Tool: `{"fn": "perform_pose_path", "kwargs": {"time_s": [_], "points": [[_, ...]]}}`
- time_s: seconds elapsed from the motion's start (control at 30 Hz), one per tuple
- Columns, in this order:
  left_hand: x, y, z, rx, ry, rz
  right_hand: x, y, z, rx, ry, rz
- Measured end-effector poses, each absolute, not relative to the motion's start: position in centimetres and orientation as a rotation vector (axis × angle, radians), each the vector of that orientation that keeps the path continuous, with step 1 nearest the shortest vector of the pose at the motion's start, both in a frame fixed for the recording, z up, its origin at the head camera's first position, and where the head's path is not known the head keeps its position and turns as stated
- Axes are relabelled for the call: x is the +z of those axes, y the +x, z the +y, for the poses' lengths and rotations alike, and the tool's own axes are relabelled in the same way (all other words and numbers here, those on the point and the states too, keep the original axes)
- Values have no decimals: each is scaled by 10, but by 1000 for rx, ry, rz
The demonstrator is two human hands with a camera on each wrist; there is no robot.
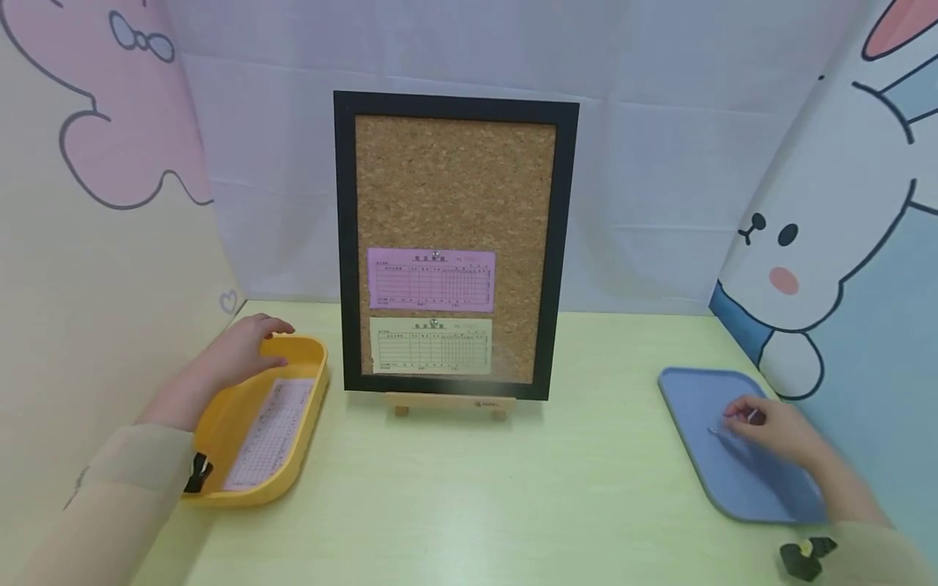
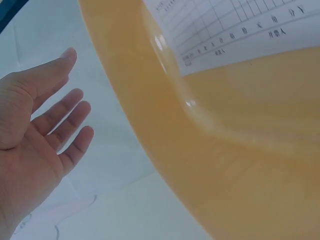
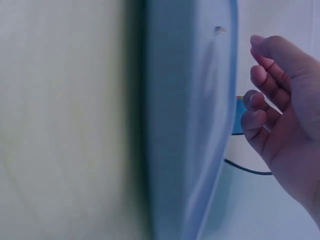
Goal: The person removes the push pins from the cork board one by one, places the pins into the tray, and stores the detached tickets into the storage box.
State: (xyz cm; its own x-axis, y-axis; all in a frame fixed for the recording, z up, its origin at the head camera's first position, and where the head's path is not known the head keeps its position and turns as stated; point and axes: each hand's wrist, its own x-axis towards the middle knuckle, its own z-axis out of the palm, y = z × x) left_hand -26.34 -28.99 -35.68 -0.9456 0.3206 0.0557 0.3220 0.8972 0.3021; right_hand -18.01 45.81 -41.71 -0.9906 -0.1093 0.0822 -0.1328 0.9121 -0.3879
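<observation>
My left hand (image 1: 238, 350) hovers over the far end of a yellow tray (image 1: 321, 382), thumb and fingers spread apart with nothing held. A pinkish printed form (image 1: 271, 431) lies inside that tray; the left wrist view shows its corner and the hand (image 2: 42, 120) beyond the yellow rim. On the right, my right hand (image 1: 777, 427) is above a blue tray (image 1: 762, 488), its fingers loosely bent and thumb close to the index finger. A small clear push pin (image 1: 713, 431) lies on the blue tray just left of the fingertips. No item shows between the right fingers (image 3: 257, 75).
A black-framed cork board (image 1: 454, 179) stands on a small wooden easel (image 1: 450, 400) at the back. A purple form (image 1: 431, 281) is pinned on it above a pale green form (image 1: 431, 346). Cartoon-printed cloth walls border the light green table (image 1: 469, 480).
</observation>
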Motion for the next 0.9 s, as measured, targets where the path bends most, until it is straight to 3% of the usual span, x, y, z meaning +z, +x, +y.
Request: {"fn": "perform_pose_path", "kwargs": {"time_s": [0.37, 0.9], "points": [[-338, -253, -270, -495, -423, -2917, -367, -175, 439, 571, 227, -2937], [-314, -233, -230, -724, -238, -2679, -328, -169, 383, 572, 217, -2738]]}}
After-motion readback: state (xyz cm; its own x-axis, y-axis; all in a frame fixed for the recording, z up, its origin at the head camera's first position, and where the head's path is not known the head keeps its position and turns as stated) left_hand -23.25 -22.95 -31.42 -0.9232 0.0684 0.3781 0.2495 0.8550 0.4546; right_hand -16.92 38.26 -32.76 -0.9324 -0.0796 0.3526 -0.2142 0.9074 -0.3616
